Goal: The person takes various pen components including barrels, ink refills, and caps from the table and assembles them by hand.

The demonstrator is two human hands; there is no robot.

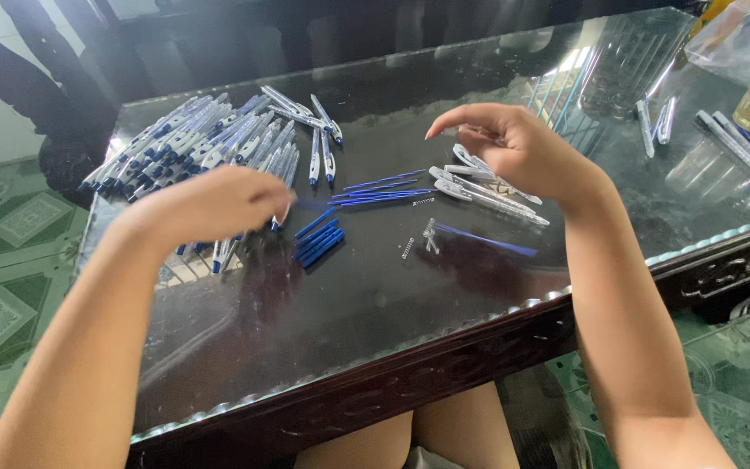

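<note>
Single head-worn view, close above the glass-topped table (392, 295), angled down and forward, edges perhaps slightly distorted.

Dark glass-topped counter (375, 304) with carved wooden edge.
On it: a heap of blue-and-white pens (188, 139) at far left, loose blue refills (381, 189) and blue caps (319, 241) mid-surface, clear barrels (483, 189), small springs (418, 239), further pens (731, 139) at far right.

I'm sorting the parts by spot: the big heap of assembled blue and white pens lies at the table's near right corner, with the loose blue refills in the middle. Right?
Not quite. The head view shows the heap of assembled pens at the far left of the glass-topped table, beyond the left hand. The loose blue refills do lie in the middle.
</note>
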